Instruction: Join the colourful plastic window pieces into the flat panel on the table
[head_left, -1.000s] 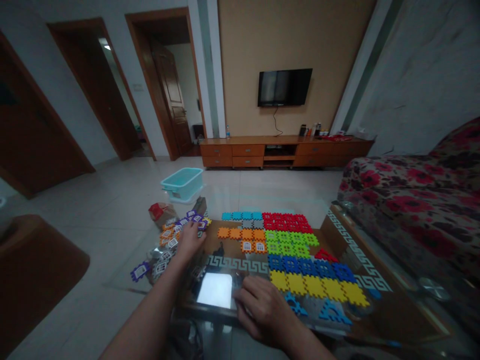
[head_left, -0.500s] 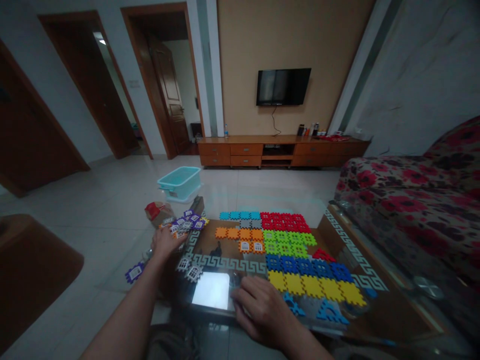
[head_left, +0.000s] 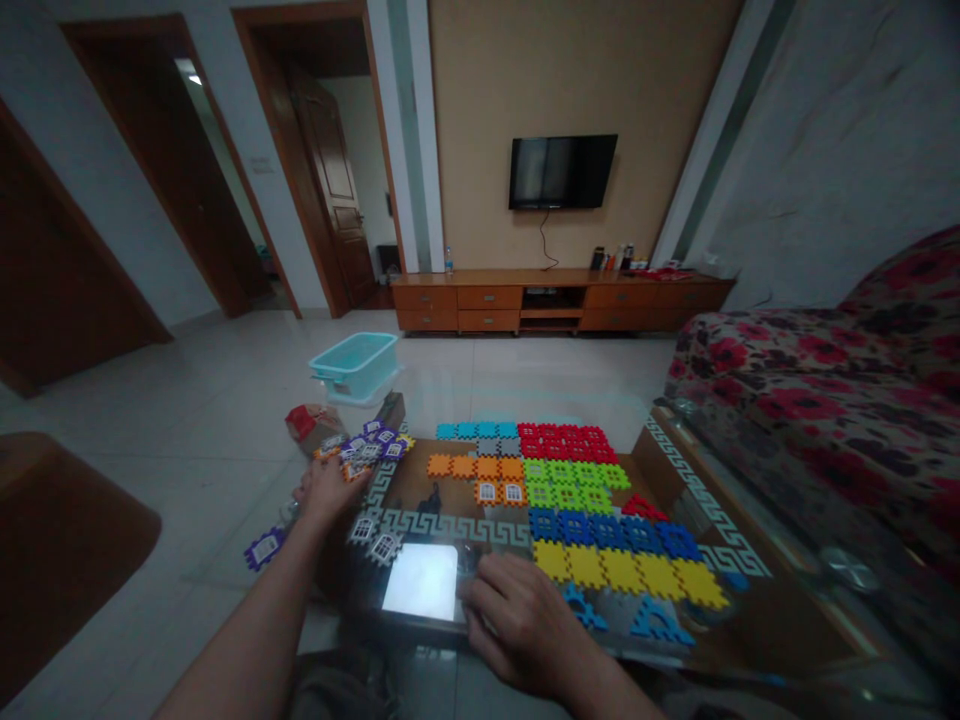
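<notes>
My left hand (head_left: 331, 492) reaches to the left side of the table and touches a heap of interlocking puzzle tiles (head_left: 373, 447), purple, orange and grey with white window prints. Its fingers look apart; their tips are partly lost against the heap. Near the front edge, my right hand (head_left: 514, 610) rests palm down with curled fingers, and whatever lies under them is hidden. Two grey window tiles (head_left: 385, 547) lie between the hands. To the right spread joined rows of orange (head_left: 488, 468), red (head_left: 562, 440), green (head_left: 577, 474), dark blue (head_left: 606, 530) and yellow tiles (head_left: 622, 570).
One purple tile (head_left: 264, 548) lies at the table's left. Blue triangular pieces (head_left: 660, 622) and a red one (head_left: 643, 508) lie by the rows. Beyond the glass table (head_left: 450, 395) a turquoise tub (head_left: 356, 368) stands on the floor. A flowered sofa (head_left: 795, 370) is at right.
The whole view has shifted slightly. My left hand stays at the heap with a small movement of the fingers; my right hand and the tile rows look unchanged.
</notes>
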